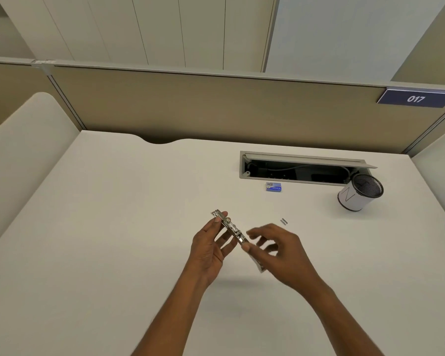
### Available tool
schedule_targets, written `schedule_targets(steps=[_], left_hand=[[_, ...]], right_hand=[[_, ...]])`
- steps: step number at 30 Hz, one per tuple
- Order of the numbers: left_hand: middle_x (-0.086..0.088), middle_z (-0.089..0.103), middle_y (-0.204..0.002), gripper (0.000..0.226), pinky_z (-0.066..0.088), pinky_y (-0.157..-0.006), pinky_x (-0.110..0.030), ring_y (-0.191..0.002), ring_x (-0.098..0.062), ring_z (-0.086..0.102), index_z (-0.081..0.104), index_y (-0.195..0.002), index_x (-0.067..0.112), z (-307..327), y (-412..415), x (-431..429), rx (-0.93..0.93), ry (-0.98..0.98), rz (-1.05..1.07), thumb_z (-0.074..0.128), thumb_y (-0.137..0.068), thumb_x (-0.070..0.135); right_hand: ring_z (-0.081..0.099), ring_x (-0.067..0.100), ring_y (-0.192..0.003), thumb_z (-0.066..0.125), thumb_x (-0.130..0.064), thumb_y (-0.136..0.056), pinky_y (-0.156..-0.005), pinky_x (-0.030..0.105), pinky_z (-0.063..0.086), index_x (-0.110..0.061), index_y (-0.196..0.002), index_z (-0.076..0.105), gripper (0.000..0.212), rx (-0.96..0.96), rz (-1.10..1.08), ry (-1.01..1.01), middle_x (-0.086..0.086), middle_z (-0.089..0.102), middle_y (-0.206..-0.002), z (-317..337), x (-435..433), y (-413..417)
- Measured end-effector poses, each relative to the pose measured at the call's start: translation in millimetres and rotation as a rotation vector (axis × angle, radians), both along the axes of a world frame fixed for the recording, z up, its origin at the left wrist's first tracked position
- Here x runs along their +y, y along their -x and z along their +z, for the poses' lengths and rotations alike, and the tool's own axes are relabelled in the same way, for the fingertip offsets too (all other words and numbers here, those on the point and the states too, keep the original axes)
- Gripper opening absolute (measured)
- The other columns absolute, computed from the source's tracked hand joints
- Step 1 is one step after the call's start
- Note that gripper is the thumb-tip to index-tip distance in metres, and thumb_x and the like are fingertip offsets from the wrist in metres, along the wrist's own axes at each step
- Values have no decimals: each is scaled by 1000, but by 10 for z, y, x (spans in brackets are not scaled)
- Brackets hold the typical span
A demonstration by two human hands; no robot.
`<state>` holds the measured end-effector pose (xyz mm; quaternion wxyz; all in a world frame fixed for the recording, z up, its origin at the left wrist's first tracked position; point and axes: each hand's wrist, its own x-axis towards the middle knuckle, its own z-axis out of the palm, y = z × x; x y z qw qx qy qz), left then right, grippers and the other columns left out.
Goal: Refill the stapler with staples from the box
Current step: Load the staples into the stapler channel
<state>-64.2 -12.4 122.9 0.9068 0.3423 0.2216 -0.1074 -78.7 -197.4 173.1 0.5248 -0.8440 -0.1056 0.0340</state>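
Left hand [211, 250] wraps its fingers round the open stapler [229, 224] above the desk [113, 227], right hand [278, 253] has its thumb on it, fingers loosely bent, grip unclear, and I think the staple strip [284, 221] near the box [273, 186] is not in yet.

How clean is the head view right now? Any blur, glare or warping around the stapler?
Head view: stapler fairly sharp in the left hand; right hand fingers motion-blurred; soft shadow on the table beneath the hands, no glare; wide-angle lens slightly bows the partition; box print too small to read.
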Motion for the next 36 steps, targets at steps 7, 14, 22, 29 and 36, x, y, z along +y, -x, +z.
schedule_targets(steps=[7, 14, 22, 29, 36], left_hand=[[0, 74, -93, 36, 62, -65, -33, -77, -14, 72, 78, -120, 13, 75, 92, -11, -115, -57, -152, 74, -89, 32], [-1, 75, -98, 25, 62, -70, -37, -85, -16, 73, 79, -111, 14, 123, 200, -4, -171, -92, -202, 71, -94, 31], [-5, 75, -100, 27, 62, -73, -41, -90, -19, 72, 77, -114, 10, 131, 272, 2, -173, -100, -205, 69, -96, 29], [-3, 76, -102, 26, 62, -72, -39, -89, -18, 72, 78, -112, 12, 167, 324, 24, -186, -101, -246, 71, -95, 30], [-2, 76, -99, 24, 62, -71, -40, -88, -17, 73, 79, -111, 12, 217, 367, -29, -192, -115, -248, 68, -97, 29]], right_hand=[[70, 9, -89, 68, -10, -94, -78, 24, 60, -16, -110, 78, 20, -232, -23, 105, -2, 75, -100, 229, 308, -413], [67, 14, -82, 67, -7, -92, -76, 32, 58, -14, -106, 80, 20, -304, 73, 242, 2, 72, -91, 263, 418, -357], [66, 15, -80, 66, -3, -92, -71, 30, 56, -13, -112, 79, 25, -333, 96, 293, 4, 71, -91, 272, 411, -159], [69, 14, -79, 66, -3, -91, -73, 35, 58, -10, -102, 78, 18, -341, 88, 267, 1, 73, -90, 301, 347, -83], [69, 14, -79, 67, -3, -92, -73, 35, 59, -10, -105, 79, 19, -343, 70, 259, 3, 74, -89, 344, 335, -62]])
